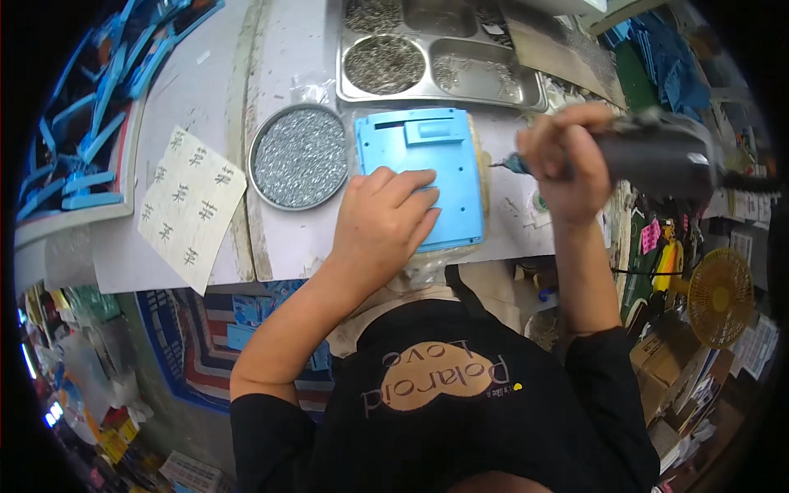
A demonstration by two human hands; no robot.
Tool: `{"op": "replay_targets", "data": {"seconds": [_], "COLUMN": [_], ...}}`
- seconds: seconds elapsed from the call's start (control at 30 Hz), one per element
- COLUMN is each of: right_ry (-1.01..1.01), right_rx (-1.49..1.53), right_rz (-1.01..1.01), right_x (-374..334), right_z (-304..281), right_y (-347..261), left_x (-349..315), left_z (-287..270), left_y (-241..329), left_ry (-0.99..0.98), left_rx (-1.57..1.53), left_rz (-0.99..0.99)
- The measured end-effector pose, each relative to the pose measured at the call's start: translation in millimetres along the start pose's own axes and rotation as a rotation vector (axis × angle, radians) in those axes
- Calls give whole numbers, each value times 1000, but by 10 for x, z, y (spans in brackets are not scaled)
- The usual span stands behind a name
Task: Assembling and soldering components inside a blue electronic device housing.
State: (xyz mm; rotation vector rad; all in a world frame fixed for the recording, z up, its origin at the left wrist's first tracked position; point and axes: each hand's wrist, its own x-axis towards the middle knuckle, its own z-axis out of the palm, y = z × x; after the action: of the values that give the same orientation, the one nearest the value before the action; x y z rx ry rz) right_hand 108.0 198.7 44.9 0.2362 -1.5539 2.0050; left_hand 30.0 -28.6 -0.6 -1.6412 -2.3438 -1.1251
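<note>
A light-blue plastic housing (456, 189) lies on the table in front of me, with a slot and a raised rectangular block near its far edge. My left hand (390, 214) rests over its left and near part, fingers laid across the face; the thumb is hidden. To the right, my right hand (571, 156) is wrapped round a dark power screwdriver (657, 156), smeared by motion. Its bit points left and is apart from the housing, just past the right edge. A round dish of small silvery screws (300, 156) stands left of the housing.
Beyond the housing sits a metal compartment tray (444, 95) with small metal parts. A handwritten paper sheet (193, 205) lies left, beside a box of blue plastic parts (82, 164). Below the table edge is a blue basket (177, 353). A yellow fan (722, 296) stands at right.
</note>
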Motion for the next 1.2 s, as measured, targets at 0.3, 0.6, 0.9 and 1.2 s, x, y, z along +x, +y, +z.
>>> {"op": "replay_targets", "data": {"seconds": [0.3, 0.6, 0.9, 1.2], "right_ry": [-72, -39, -125, -84], "right_rx": [-163, -158, 69, 50], "right_rz": [46, 198, -50, 138], "right_x": [127, -233, 237, 381], "right_z": [50, 88, 43, -318], "right_y": [197, -176, -757, -542], "left_x": [7, 176, 464, -4701], "left_z": [3, -144, -548, -182], "left_y": [9, -4, -156, -418], "left_ry": [-29, -92, 143, 1167], "left_rx": [15, -212, 159, 166], "left_rz": [-25, -298, 174, -1503]}}
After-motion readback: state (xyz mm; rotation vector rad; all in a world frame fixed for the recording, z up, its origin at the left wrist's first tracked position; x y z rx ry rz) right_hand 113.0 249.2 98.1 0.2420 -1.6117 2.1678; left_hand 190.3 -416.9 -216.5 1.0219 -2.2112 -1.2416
